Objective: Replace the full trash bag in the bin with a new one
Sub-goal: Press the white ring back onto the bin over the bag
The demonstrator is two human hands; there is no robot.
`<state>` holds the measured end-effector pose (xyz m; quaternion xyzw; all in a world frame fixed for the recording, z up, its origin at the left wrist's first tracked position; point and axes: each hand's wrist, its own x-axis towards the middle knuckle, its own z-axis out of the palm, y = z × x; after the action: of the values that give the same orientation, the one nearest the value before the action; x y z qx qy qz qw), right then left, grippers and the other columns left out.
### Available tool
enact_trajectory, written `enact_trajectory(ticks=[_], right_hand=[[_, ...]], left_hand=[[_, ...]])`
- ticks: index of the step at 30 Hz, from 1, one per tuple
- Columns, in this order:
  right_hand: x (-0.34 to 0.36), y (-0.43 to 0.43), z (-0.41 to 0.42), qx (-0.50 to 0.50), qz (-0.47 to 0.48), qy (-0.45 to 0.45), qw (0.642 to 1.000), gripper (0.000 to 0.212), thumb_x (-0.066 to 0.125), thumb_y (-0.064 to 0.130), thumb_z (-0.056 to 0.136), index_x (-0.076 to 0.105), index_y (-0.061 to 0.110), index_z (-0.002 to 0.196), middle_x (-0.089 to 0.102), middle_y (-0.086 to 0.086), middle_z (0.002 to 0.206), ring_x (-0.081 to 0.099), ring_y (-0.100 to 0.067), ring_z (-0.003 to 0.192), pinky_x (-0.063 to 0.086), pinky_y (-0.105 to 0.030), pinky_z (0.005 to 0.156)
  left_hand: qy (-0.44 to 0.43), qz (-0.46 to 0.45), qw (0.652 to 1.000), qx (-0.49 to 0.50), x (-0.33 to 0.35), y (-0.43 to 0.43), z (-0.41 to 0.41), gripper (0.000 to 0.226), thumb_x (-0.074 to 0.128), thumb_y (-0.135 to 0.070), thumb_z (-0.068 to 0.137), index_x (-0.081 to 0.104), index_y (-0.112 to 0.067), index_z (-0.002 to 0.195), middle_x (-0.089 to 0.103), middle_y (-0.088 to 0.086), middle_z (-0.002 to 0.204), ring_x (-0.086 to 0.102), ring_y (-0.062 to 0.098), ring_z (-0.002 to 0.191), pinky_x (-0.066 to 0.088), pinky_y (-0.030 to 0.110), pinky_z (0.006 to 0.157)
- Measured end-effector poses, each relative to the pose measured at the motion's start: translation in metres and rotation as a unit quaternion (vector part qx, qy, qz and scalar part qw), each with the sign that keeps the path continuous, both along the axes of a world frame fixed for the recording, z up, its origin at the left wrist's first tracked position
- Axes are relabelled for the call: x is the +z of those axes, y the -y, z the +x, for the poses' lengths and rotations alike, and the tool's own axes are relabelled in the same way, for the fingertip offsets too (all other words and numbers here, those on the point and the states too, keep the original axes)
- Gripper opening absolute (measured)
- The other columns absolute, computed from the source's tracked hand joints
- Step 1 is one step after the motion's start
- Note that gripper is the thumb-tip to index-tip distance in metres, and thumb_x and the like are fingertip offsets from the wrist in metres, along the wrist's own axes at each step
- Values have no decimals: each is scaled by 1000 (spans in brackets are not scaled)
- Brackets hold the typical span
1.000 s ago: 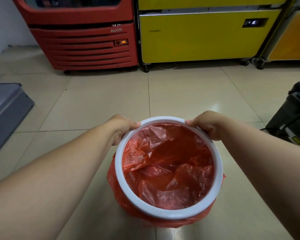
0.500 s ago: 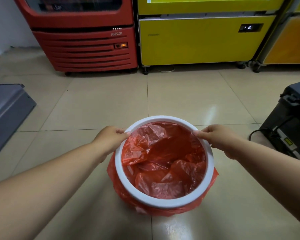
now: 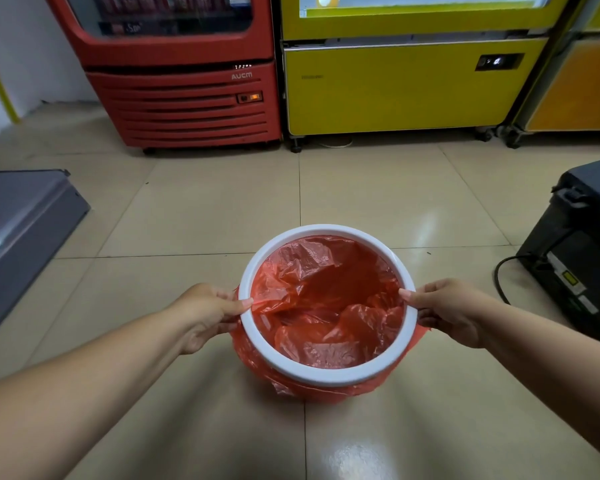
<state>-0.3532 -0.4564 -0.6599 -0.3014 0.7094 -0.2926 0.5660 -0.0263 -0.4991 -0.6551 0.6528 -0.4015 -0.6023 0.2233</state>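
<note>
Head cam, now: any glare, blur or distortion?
Head view: glare patches on the floor tiles near and beyond the white rim; wide-angle bowing tilts the red cooler and yellow cabinet; red bag, left hand and right hand sharp.

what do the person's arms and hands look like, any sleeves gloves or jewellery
No sleeve shows on the left forearm or the right forearm; both are bare to the frame's edge. The left hand and right hand wear no gloves, and no ring, watch or bracelet is visible.
</note>
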Motion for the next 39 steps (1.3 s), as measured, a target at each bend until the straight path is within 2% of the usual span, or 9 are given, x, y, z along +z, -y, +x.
enact_trajectory(ticks=[3,5,7,9,11,14,18,37,39], right_hand=[[0,-1,-1,18,-9,-29,999,31,73,22,79,63,-7,87,63,-31,91,54,-29,76,50,-33,68],[6,-1,2,75,-31,-153,985,34,75,32,77,66,-1,83,68,-23,88,57,-26,75,49,-36,68],[21,-5,9,137,-114,-354,918,34,74,43,75,61,15,88,61,-3,89,56,-20,82,42,-29,71],[42,-16,27,235,-242,-432,836,37,73,42,75,65,19,103,59,4,95,57,-16,95,38,-23,77],[55,-28,46,411,-263,-414,769,36,69,42,79,68,21,108,65,4,105,57,-13,102,37,-17,80],[47,-38,62,569,-191,-377,706,34,62,47,84,69,25,108,67,3,108,58,-15,101,45,-24,84],[39,-32,67,590,-146,-365,705,33,61,44,84,69,22,108,67,-2,105,58,-23,97,48,-31,84],[34,-28,64,600,-167,-336,706,33,64,41,83,69,14,99,66,-5,97,58,-23,91,48,-31,80],[45,-23,61,562,-180,-326,739,36,67,45,80,69,20,106,65,4,100,58,-15,94,45,-22,80]], left_hand=[[18,-16,1000,3,1,-2,1,29,67,-6,80,63,13,101,70,14,78,64,18,68,54,18,56],[67,-47,996,-30,5,-4,1,30,69,-12,80,66,9,101,72,19,92,66,22,76,56,22,64],[222,-142,957,-123,12,-6,-1,31,69,-24,80,66,-5,105,70,9,105,65,22,95,53,30,83],[344,-290,873,-187,20,-13,-6,42,70,-34,79,61,-15,115,58,-1,113,54,15,110,43,33,98],[311,-404,813,-280,28,-23,-16,34,70,-38,78,67,-19,105,56,-9,101,49,2,99,41,25,96],[247,-356,760,-484,30,-38,-33,22,66,-39,80,72,-23,94,61,-12,90,51,-4,86,41,14,82],[251,-310,718,-571,21,-40,-45,28,62,-39,83,69,-23,106,65,-7,104,54,3,98,41,17,86],[227,-313,721,-575,11,-35,-42,30,61,-41,84,68,-23,107,63,-7,105,50,-2,90,38,10,80],[224,-326,734,-552,18,-30,-40,37,60,-48,82,67,-24,109,61,-10,103,51,-5,92,36,7,82]])
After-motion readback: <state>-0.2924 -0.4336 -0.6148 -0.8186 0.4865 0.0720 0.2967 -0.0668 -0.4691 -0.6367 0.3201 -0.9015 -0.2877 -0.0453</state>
